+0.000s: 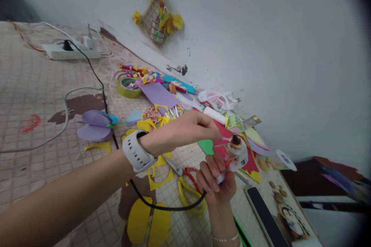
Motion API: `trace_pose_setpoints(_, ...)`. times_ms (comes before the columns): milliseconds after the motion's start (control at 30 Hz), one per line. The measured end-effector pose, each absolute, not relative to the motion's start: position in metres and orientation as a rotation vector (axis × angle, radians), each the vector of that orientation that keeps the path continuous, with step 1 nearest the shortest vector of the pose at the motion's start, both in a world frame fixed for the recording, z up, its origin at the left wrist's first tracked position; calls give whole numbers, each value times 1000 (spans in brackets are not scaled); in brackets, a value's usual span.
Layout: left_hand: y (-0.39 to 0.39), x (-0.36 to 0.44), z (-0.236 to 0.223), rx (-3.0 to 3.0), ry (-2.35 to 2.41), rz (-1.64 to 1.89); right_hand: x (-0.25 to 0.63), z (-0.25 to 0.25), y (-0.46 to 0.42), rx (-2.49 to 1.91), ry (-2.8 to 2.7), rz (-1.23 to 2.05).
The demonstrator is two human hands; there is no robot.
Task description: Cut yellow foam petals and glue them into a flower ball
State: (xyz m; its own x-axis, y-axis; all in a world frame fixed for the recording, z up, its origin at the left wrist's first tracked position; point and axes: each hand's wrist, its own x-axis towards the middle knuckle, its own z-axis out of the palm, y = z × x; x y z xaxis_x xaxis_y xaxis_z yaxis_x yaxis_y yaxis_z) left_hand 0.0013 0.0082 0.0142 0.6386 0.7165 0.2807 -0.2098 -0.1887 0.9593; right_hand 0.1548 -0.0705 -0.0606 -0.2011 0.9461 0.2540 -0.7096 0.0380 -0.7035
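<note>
My right hand is wrapped round a hot glue gun, white with a brown-stained tip and a dark nozzle that points up. A black cord runs out from under that hand and loops to the left. My left hand, with a white watch at the wrist, reaches across from the left. Its fingers are pinched together close beside the nozzle; what they hold, if anything, is too small to make out. Below the left wrist lie red-and-yellow-handled scissors and yellow paper petals.
A purple paper flower lies left of my arm. Tape, purple paper and paper scraps clutter the table by the wall. A power strip stands at the back left, a phone at the right.
</note>
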Motion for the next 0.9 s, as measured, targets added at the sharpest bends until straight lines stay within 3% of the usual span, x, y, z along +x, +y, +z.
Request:
trace_pose_setpoints(100, 28, 10, 8, 1655, 536, 943, 156, -65, -70, -295, -834, 1593)
trace_pose_setpoints(233, 70, 16, -6, 1975, 1119, 1132, 158, -73, -69, -121, -740, 1637)
trace_pose_setpoints(333, 88, 17, -17, 2008, 1270, 1154, 158, -77, -67, -18, -677, 1634)
trace_pose_setpoints(433, 76, 20, -23, 2063, 1172, 1139, 158, -80, -66, -31, -647, 1609)
trace_pose_setpoints(567, 28, 23, -17, 2033, 614, 1151, 158, -83, -65, -148, -609, 1546)
trace_pose_setpoints(900, -7, 28, -18, 1730, 699, 1093, 150, -87, -66, -217, -711, 1518)
